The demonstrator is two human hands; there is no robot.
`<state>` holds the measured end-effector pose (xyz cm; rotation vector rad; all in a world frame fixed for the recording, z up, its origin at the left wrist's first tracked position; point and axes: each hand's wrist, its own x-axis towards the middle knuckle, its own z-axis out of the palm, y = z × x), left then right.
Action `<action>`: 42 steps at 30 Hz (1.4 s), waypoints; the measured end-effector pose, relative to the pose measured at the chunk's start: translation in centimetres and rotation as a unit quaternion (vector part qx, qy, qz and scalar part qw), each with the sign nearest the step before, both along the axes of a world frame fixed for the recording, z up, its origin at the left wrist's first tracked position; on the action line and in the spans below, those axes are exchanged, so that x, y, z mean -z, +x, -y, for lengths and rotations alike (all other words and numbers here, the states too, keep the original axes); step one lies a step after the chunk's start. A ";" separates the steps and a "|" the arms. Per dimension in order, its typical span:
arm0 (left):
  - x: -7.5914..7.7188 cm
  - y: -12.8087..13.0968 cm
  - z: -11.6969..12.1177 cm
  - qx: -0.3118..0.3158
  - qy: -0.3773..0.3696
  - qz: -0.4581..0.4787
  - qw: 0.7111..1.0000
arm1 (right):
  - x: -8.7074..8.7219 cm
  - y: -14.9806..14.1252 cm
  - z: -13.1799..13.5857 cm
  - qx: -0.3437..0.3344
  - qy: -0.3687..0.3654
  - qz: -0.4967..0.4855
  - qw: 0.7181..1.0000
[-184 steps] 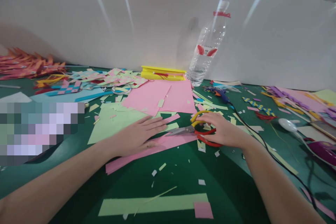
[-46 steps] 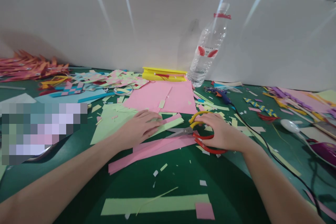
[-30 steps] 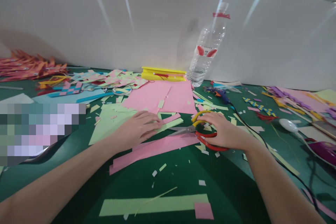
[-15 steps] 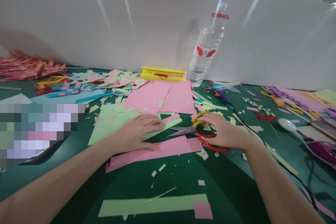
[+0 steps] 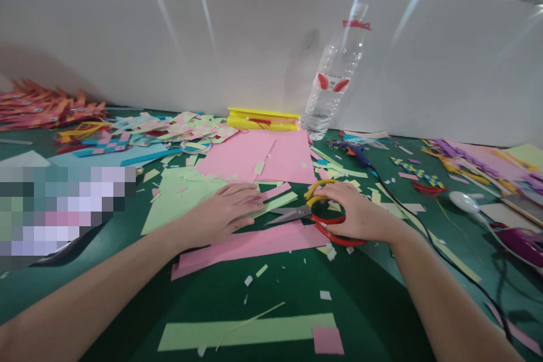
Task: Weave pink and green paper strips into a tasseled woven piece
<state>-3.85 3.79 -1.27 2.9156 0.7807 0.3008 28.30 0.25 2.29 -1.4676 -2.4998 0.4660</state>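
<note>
My right hand [image 5: 354, 212] grips scissors [image 5: 292, 214] with one yellow and one red handle. Their blades are parted and point left, above the green table. My left hand [image 5: 227, 212] lies with its fingers stretched out, partly over a light green strip [image 5: 280, 201] and a small pink strip [image 5: 278, 190]. Just below it are long pink paper strips [image 5: 250, 244], overlapping each other, with the blades a little above them. Under and behind the left hand is a light green sheet [image 5: 182, 198]. What the left fingertips touch exactly is partly hidden.
A pink sheet [image 5: 288, 153] lies further back, before a yellow folded paper [image 5: 258, 119]. A plastic bottle [image 5: 331, 85] leans at the wall. To the right are a glue gun [image 5: 356, 153] with its black cord and a white-and-purple spoon-shaped thing [image 5: 466, 203]. Paper scraps lie scattered.
The long pink strips have slid downward, away from the blades. My left hand's fingers have shifted over the strips. The scissors moved slightly left in the last half second, still in my right hand.
</note>
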 end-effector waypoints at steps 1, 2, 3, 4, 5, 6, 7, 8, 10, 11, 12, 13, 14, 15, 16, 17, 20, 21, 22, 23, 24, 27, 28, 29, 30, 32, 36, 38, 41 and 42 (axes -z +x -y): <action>0.0 0.0 0.0 -0.001 -0.001 0.000 1.000 | 0.0 0.0 0.0 -0.002 0.001 -0.004 1.000; 0.0 0.1 0.0 -0.001 -0.003 -0.001 1.000 | 0.0 0.1 0.0 -0.002 0.002 -0.006 1.000; 0.0 0.2 0.0 -0.001 -0.005 -0.001 1.000 | 0.0 0.1 0.0 0.001 0.001 -0.006 1.000; 0.1 0.2 0.0 -0.002 -0.006 0.001 1.000 | 0.0 0.2 0.0 0.005 -0.001 -0.004 1.000; 0.1 0.3 0.0 -0.001 -0.007 0.003 1.000 | -0.1 0.4 0.0 0.009 -0.003 -0.002 1.000; 0.1 0.4 -0.1 -0.001 -0.005 0.003 1.000 | -0.1 0.5 0.0 0.012 -0.004 0.000 1.000; 0.1 0.5 -0.1 0.001 -0.003 0.002 1.000 | -0.1 0.6 0.0 0.013 -0.004 0.000 1.000; 0.1 0.7 -0.2 0.003 0.000 -0.002 1.000 | -0.2 0.7 0.0 0.012 -0.002 -0.002 1.000; 0.1 1.0 -0.3 0.011 0.011 -0.017 1.000 | -0.2 0.9 -0.1 0.005 0.005 -0.007 1.000; 0.0 1.2 -0.5 0.015 0.017 -0.025 0.999 | -0.3 1.0 -0.2 0.003 0.007 -0.008 1.000; 0.0 1.3 -0.6 0.020 0.023 -0.033 0.999 | -0.3 1.1 -0.3 0.003 0.007 -0.008 1.000; 0.0 1.5 -0.8 0.023 0.029 -0.038 0.999 | -0.3 1.2 -0.3 0.007 0.005 -0.006 1.000; 0.0 1.7 -1.0 0.026 0.035 -0.040 0.998 | -0.3 1.3 -0.4 0.013 0.002 -0.002 1.000; 0.1 1.9 -1.2 0.027 0.039 -0.041 0.998 | -0.3 1.4 -0.5 0.019 0.000 0.002 1.000; 0.1 2.1 -1.3 0.026 0.042 -0.041 0.998 | -0.3 1.5 -0.5 0.024 -0.002 0.007 1.000; 0.1 2.2 -1.5 0.025 0.043 -0.039 0.998 | -0.2 1.5 -0.6 0.027 -0.002 0.011 1.000; 0.3 2.4 -1.8 0.027 0.033 -0.032 0.999 | -0.2 1.5 -0.6 0.028 0.004 0.011 1.000; 0.3 2.4 -1.9 0.029 0.027 -0.027 0.999 | -0.2 1.5 -0.6 0.028 0.004 0.010 1.000; 0.3 2.4 -1.9 0.030 0.018 -0.022 0.999 | -0.1 1.4 -0.6 0.027 0.004 0.008 1.000; 0.3 2.3 -1.9 0.030 0.009 -0.016 0.999 | -0.1 1.4 -0.6 0.025 0.003 0.007 1.000; 0.3 2.3 -1.9 0.031 -0.001 -0.011 0.999 | -0.1 1.4 -0.6 0.022 0.001 0.006 1.000; 0.2 2.1 -1.9 0.030 -0.023 -0.001 0.999 | 0.0 1.3 -0.6 0.017 0.001 0.007 1.000; 0.2 2.1 -1.9 0.030 -0.027 0.001 0.999 | 0.0 1.3 -0.6 0.017 0.001 0.008 1.000; 0.3 2.1 -1.9 0.031 -0.029 0.003 0.999 | 0.1 1.2 -0.6 0.018 0.002 0.009 1.000; 0.3 2.1 -1.9 0.030 -0.031 0.006 0.999 | 0.2 1.2 -0.6 0.018 0.002 0.010 1.000; 0.4 2.1 -2.0 0.029 -0.031 0.013 0.999 | 0.3 1.1 -0.7 0.017 0.008 0.007 1.000; 0.5 2.1 -2.1 0.028 -0.029 0.020 0.999 | 0.3 1.1 -0.7 0.006 0.012 0.003 1.000; 0.5 2.1 -2.1 0.024 -0.032 0.016 0.999 | 0.2 1.3 -0.7 0.001 0.000 0.009 1.000; 0.4 2.1 -2.1 0.020 -0.036 0.011 0.999 | 0.1 1.5 -0.8 0.006 -0.015 0.024 1.000; 0.3 2.1 -2.0 0.021 -0.035 0.012 0.999 | 0.1 1.4 -0.7 0.010 -0.014 0.027 0.999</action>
